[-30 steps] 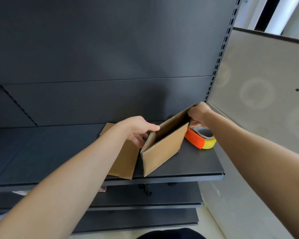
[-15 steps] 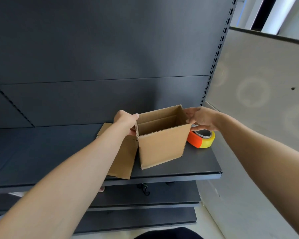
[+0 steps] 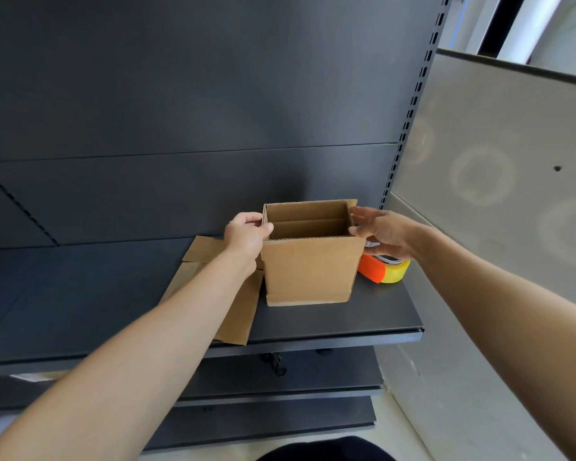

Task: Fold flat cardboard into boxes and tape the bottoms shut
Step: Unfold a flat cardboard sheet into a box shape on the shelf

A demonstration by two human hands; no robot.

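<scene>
Gripping box [image 3: 308, 271], left hand [image 3: 245, 232]

Light on my feed comes from the upper right, w/ a blown-out bright strip by the window [image 3: 526, 24]; the grey side panel [image 3: 499, 181] catches soft ring-shaped flare spots, while the dark back wall [image 3: 193, 94] stays dim and flat, no glare. Shadows are soft: the cardboard box [image 3: 310, 271] has a shaded interior and drops a faint shadow on the shelf [image 3: 80, 294]. Focus is sharp mid-frame, but wide-angle distortion bends the slotted upright [image 3: 409, 104] & stretches both forearms at the bottom corners, which look slightly soft.
</scene>
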